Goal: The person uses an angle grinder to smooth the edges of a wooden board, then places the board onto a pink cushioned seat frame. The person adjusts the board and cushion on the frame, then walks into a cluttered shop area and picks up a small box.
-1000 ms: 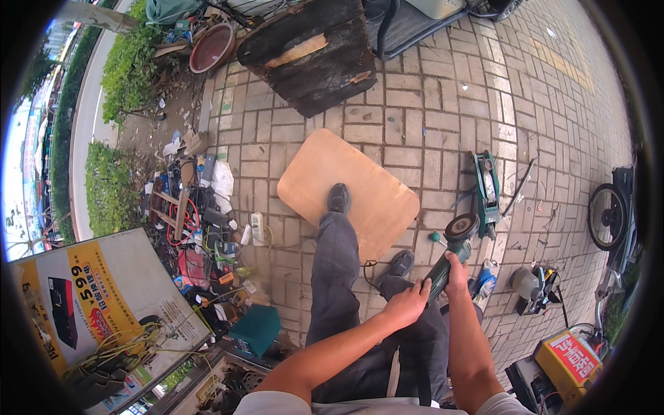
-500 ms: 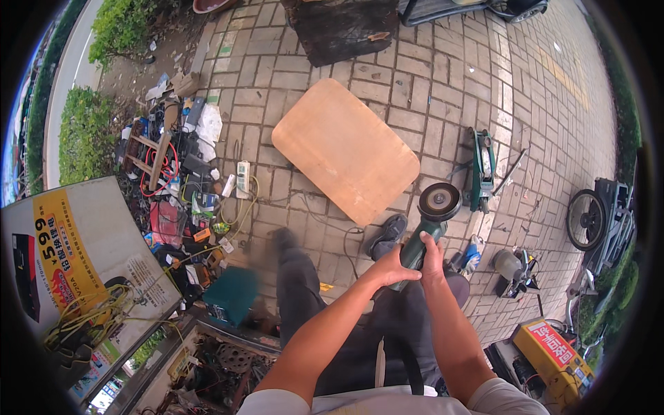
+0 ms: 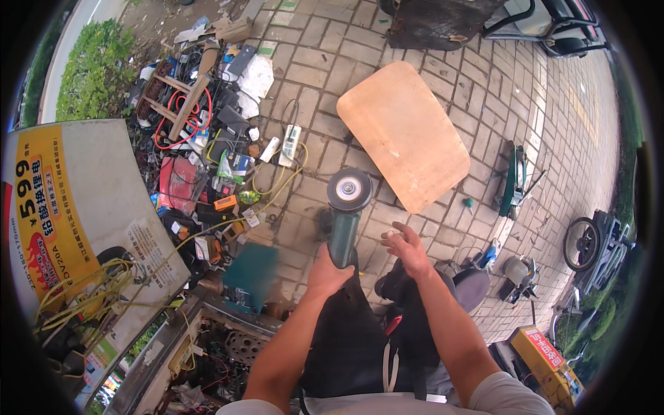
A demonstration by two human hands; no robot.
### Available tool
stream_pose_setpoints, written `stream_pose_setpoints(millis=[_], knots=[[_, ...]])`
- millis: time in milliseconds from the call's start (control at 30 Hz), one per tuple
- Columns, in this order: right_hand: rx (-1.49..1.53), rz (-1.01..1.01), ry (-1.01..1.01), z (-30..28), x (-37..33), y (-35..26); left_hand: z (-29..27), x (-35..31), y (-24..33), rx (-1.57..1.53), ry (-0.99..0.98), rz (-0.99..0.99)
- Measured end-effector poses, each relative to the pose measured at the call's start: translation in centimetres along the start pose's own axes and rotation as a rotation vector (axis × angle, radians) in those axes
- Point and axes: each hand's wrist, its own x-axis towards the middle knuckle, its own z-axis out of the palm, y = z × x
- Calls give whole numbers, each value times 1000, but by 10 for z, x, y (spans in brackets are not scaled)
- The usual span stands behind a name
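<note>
A green angle grinder (image 3: 343,232) with a round disc at its head points away from me. My left hand (image 3: 328,277) is wrapped round the rear of its body. My right hand (image 3: 407,250) is off the tool, to its right, with the fingers apart and nothing in them. Beyond the hands a tan wooden board (image 3: 408,138) with rounded corners lies on the paving. A white power strip (image 3: 290,145) with a yellow-green cord lies to the left of the board.
Left is a heap of cables, boxes and parts (image 3: 207,166), with a sign panel (image 3: 83,207) and a teal box (image 3: 250,277) nearer me. Right are a green floor jack (image 3: 513,181), a small machine (image 3: 519,273), a yellow case (image 3: 546,366) and a wheel (image 3: 583,244). A dark worn block (image 3: 439,24) stands at the far side.
The grinder has moved left in my left hand. My right hand has let go of it and opened. My view has shifted left, and my legs stand differently.
</note>
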Motion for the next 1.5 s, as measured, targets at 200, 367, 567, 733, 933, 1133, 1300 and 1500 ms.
stream_pose_setpoints(millis=[200,367,567,733,933,1133,1300,1500], knots=[[-157,-16,-36,18,13,-5,0,24,-90,-272,150,-126],[-293,56,-1,-9,18,24,-4,44,-144,-512,211,-255],[-430,190,43,-41,29,66,24,86,-222,-703,409,-281],[-474,274,26,-41,48,97,46,119,-264,-685,437,-382],[-499,313,-55,-20,75,117,98,158,-307,-743,509,-491],[-577,301,-106,8,103,119,115,193,-309,-1029,513,-532],[-717,268,-164,20,150,115,144,240,-356,-1011,671,-540],[-821,198,-181,41,225,113,155,281,-379,-917,773,-522]])
